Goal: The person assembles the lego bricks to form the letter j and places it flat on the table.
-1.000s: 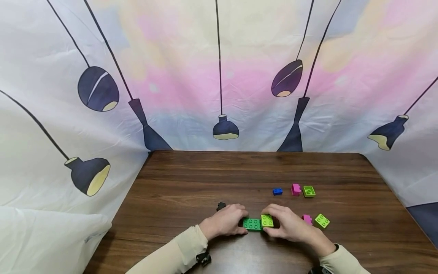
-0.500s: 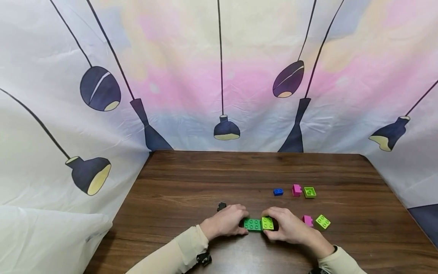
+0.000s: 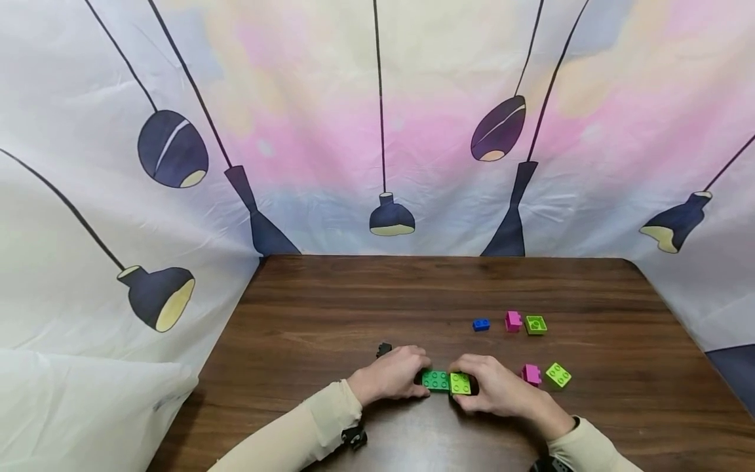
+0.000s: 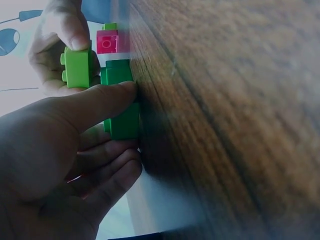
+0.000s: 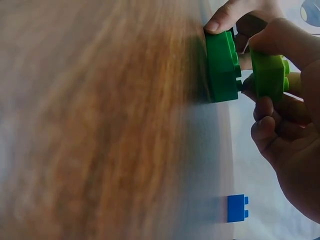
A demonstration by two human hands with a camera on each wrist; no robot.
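My left hand (image 3: pixel 390 375) pinches a long green toy building brick (image 3: pixel 435 381) between thumb and fingers, on the wooden table at the front middle. My right hand (image 3: pixel 498 388) grips a square lime brick (image 3: pixel 460 383) by its sides, near the green brick's right end. Both bricks have their studs up. From the right wrist view, a gap shows between the lime brick (image 5: pixel 268 75) and the studs of the green brick (image 5: pixel 222 70), so the two are apart. The left wrist view also shows the lime brick (image 4: pixel 78 67) held above the green brick (image 4: pixel 120 120).
Behind my right hand lie a blue brick (image 3: pixel 481 324), a pink brick (image 3: pixel 513 321) and an upturned lime brick (image 3: pixel 536 325). Right of that wrist are another pink brick (image 3: pixel 531 374) and a lime one (image 3: pixel 558 375). A black piece (image 3: pixel 384 349) sits behind my left hand.
My right hand has brought the lime brick slightly toward the table's front relative to the green brick. The left hand keeps its hold, and the head view has shifted a little.
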